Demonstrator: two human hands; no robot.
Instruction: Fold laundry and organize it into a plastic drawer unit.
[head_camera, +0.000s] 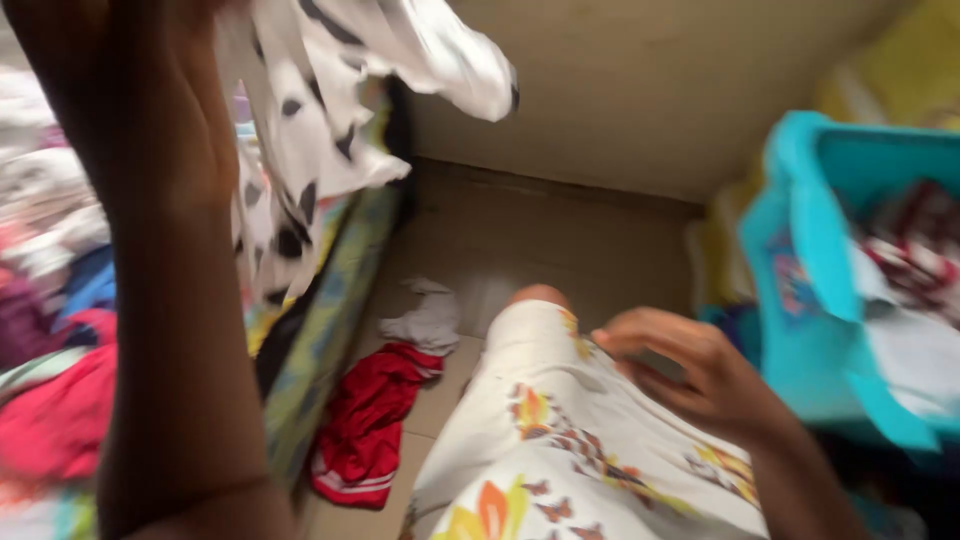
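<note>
While left hand (150, 110) pinches spotted cloth (330, 110) aloft, right hand (690, 370) loose-curled, empty; cloth may slip onto red garment (365, 420).

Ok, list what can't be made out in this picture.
- Left hand, head view: fingers cut off by the top edge, so its grip on the spotted white cloth can't be told.
- Right hand: blurred, fingertips curled under; whether it holds anything is unclear.
- Blue basket: cut by the right edge, contents a red and white blur.
- Clothes pile at left: partly hidden by the left arm, blurred.
</note>
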